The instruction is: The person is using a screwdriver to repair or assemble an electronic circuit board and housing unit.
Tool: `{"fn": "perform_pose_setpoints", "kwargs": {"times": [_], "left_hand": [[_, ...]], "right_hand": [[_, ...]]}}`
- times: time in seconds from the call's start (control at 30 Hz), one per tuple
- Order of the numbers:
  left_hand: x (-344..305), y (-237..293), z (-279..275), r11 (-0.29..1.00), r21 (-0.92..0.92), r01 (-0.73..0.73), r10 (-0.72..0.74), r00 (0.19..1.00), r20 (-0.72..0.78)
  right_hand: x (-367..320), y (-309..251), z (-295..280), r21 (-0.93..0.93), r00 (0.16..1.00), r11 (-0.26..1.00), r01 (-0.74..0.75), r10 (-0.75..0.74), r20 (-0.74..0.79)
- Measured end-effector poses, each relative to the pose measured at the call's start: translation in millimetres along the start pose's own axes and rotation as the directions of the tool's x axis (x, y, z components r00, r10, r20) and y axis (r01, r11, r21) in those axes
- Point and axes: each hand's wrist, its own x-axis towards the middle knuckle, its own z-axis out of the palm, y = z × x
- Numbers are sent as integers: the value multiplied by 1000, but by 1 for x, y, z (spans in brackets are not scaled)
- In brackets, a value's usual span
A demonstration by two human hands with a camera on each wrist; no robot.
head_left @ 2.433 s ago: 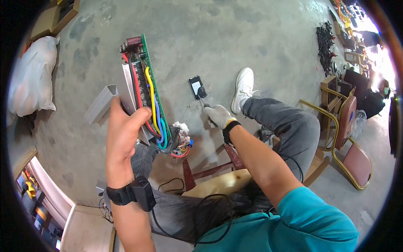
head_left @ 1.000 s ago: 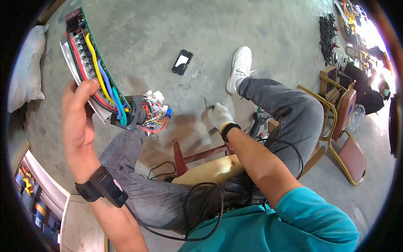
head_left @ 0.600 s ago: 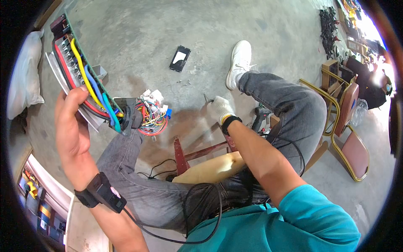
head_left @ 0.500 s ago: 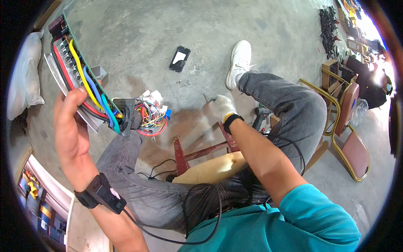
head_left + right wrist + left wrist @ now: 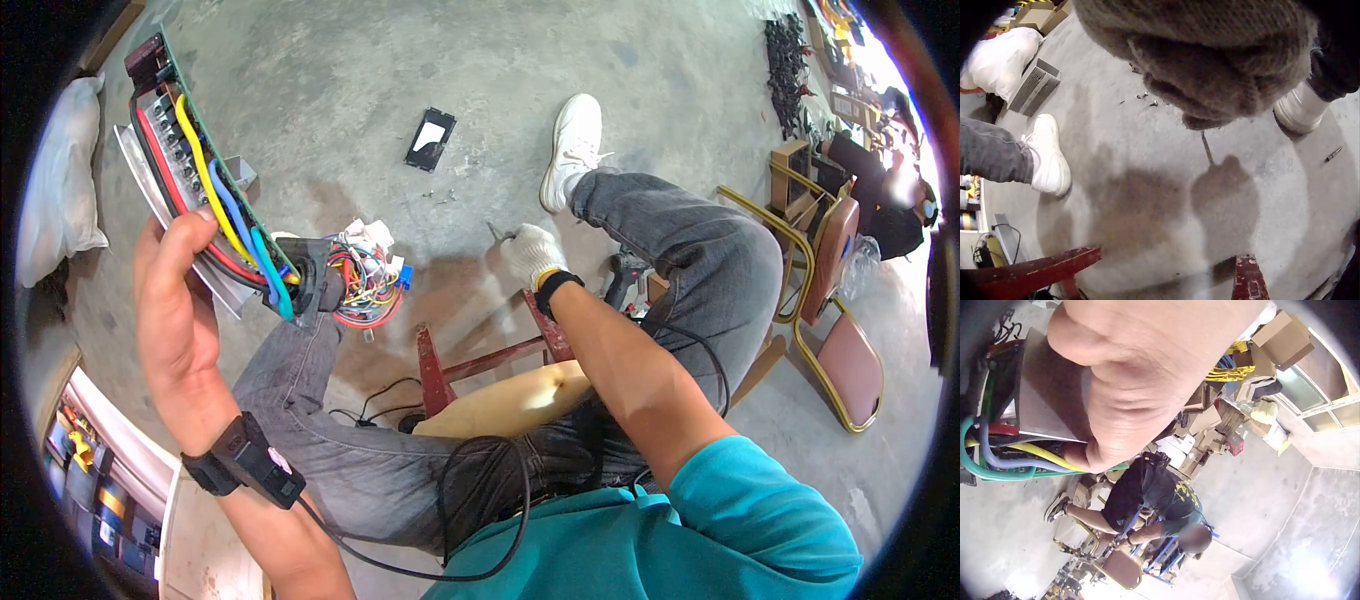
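My bare left hand (image 5: 180, 300) grips a long circuit board (image 5: 168, 130) by its pale metal plate (image 5: 140, 175), held up at the left. Thick yellow, blue, red, black and teal wires run along the board. From its lower end hangs a bundle of thin wires (image 5: 370, 275) with white and blue connectors. My gloved right hand (image 5: 530, 255) pinches a tool with a thin metal shaft (image 5: 1207, 147), its handle hidden in the curled fingers. Beyond this hand, a black rectangular plate (image 5: 427, 158) with a white label lies on the floor. Several small screws (image 5: 438, 194) lie nearby.
A red wooden stool frame (image 5: 435, 375) stands below. By the right leg is a cordless drill (image 5: 620, 280). A finned metal housing (image 5: 1035, 87), white bag (image 5: 65, 190) and folding chair (image 5: 850, 380) stand around. Another person (image 5: 1154, 500) bends down in the left wrist view.
My left hand has carried the board leftward. My right hand has drawn the tool back from the black plate, which it reached earlier. Over the last half second both hands stay nearly still.
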Motion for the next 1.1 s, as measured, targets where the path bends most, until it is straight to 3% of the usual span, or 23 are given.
{"fn": "perform_pose_setpoints", "kwargs": {"times": [0.47,0.9,1.1], "left_hand": [[1,-3,-3,1000,-16,13,-14,999,-36],[5,-7,-7,999,-33,20,-20,1000,-3],[8,-10,-9,990,-112,82,-80,997,21]], "right_hand": [[-2,7,7,14,992,995,96,-94,-85],[0,10,9,12,993,996,83,-82,-79],[-3,6,3,26,997,1000,10,-8,-75]]}}
